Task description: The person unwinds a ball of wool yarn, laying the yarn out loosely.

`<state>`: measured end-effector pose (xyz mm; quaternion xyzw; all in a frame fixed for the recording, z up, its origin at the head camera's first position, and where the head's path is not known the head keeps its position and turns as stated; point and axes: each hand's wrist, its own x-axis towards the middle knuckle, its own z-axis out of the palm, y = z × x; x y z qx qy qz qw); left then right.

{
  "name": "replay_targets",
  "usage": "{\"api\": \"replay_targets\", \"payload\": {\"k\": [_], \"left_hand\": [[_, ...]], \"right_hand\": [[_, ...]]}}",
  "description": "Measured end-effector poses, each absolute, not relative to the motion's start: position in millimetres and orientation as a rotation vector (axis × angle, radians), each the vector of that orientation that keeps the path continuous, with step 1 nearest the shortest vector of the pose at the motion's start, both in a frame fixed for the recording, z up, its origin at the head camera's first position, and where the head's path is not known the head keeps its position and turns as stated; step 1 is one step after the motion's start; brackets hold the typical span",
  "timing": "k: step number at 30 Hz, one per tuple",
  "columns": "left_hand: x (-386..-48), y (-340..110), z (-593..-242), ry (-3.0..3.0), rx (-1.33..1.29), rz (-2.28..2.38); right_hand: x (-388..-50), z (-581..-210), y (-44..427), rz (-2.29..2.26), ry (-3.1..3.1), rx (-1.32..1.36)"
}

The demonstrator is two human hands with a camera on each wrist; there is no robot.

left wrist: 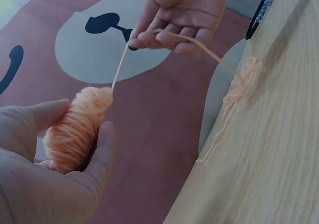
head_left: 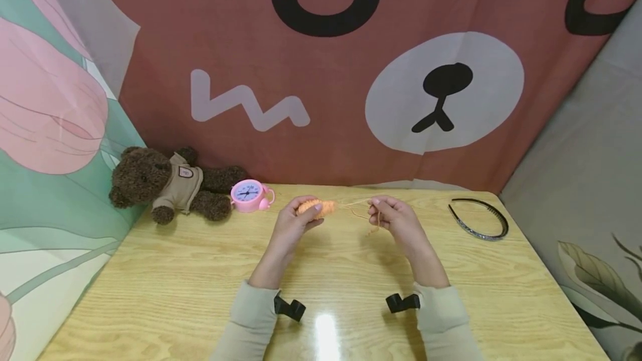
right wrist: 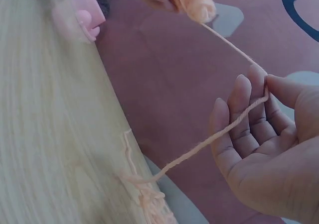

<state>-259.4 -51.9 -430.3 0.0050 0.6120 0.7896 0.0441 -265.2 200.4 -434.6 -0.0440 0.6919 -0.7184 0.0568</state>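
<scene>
A wound bundle of peach-orange yarn (left wrist: 75, 134) is gripped in my left hand (head_left: 293, 222), between thumb and fingers, above the table. From its end a taut strand (right wrist: 232, 46) runs across to my right hand (head_left: 398, 222). There the thumb and index finger pinch the strand, while the other fingers stay loosely bent, as the right wrist view shows. Past the pinch, the strand hangs over the right palm side and drops to a loose tangle of the same yarn (left wrist: 244, 87) on the tabletop.
On the wooden table (head_left: 341, 272) a pink alarm clock (head_left: 247, 194) stands at the back left. Beside it lies a brown teddy bear (head_left: 175, 183) in a beige shirt. A dark headband (head_left: 481, 233) lies at the right. A bear-patterned cloth (head_left: 321, 144) hangs behind.
</scene>
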Motion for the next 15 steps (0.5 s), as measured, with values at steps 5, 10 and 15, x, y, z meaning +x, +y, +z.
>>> {"api": "replay_targets", "payload": {"k": [5, 10, 15], "left_hand": [[-262.1, -56.8, -430.7, 1.847, -0.009, 2.437], [-263.7, -61.0, -430.5, 1.846, -0.027, 2.452], [-265.0, -63.9, -429.4, 1.855, -0.037, 2.459]], "right_hand": [[-265.6, -431.0, 210.9, -2.260, 2.051, -0.064], [-263.8, -427.2, 222.5, -2.353, 1.988, -0.008], [-263.7, -425.0, 232.5, -2.463, 1.890, 0.019]]}}
